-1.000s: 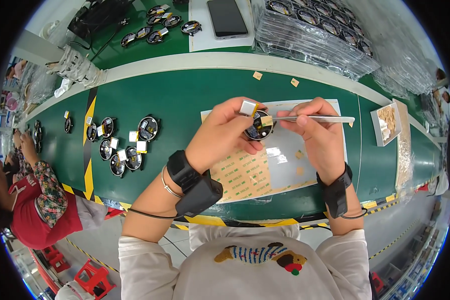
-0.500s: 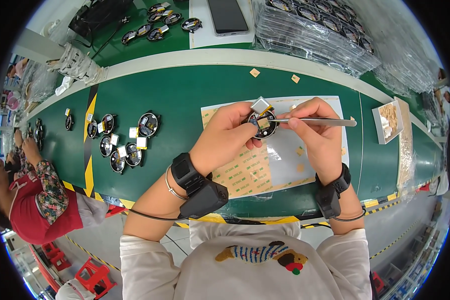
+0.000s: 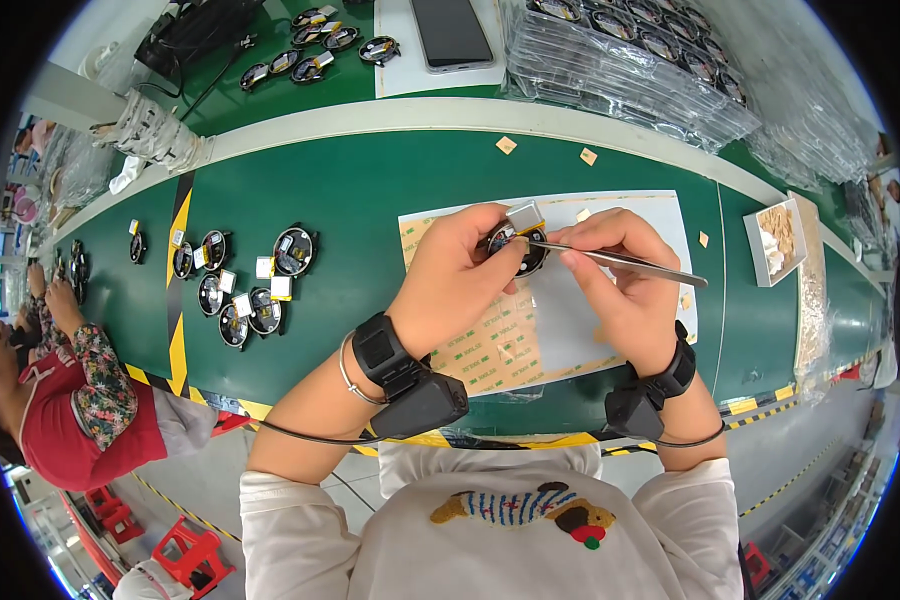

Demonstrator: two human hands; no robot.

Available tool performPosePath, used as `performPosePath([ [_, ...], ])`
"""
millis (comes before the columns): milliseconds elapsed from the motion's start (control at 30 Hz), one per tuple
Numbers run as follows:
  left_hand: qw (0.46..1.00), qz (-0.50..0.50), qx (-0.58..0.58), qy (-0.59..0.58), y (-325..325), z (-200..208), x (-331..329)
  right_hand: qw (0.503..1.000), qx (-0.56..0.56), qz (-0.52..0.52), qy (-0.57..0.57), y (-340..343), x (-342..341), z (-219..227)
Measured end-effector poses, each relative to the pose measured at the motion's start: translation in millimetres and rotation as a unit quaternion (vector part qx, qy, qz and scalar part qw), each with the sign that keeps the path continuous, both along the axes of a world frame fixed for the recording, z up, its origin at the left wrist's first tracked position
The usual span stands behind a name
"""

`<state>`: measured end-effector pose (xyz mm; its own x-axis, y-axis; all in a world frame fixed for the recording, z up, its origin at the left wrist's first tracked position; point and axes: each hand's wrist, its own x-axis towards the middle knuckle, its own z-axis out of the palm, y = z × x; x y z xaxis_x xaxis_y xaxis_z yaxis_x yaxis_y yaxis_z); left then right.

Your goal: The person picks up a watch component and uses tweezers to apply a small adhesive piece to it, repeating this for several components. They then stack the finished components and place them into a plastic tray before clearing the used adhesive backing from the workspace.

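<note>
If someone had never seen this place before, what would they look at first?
Probably the middle, where the left hand holds a small round black case and the right hand points silvery tweezers at it. Next might come the stripy dog picture on the white shirt at the bottom, then the dark phone up top.

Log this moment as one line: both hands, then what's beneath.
left hand: holds round black housing | right hand: holds metal tweezers, tip at housing | beneath: tan patterned sheet, green table
</note>
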<state>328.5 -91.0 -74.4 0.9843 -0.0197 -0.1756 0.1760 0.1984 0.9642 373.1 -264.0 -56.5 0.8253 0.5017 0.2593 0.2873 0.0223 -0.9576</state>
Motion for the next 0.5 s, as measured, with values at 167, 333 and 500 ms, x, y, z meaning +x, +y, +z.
performPosePath([
  [167, 1.0, 0.0, 0.027, 0.012, 2.5, 4.4, 0.7, 0.999, -0.035, -0.022, -0.03, -1.6, -6.6, 1.9],
  [333, 0.999, 0.02, 0.001, 0.03, -1.1, 4.2, -0.9, 0.985, -0.065, -0.04, -0.157, 2.8, -9.3, 3.4],
  [500, 0.995, 0.033, -0.078, 0.042, -6.0, 0.7, -6.5, 0.99, -0.063, -0.015, -0.125, 1.1, -5.0, -1.8],
])
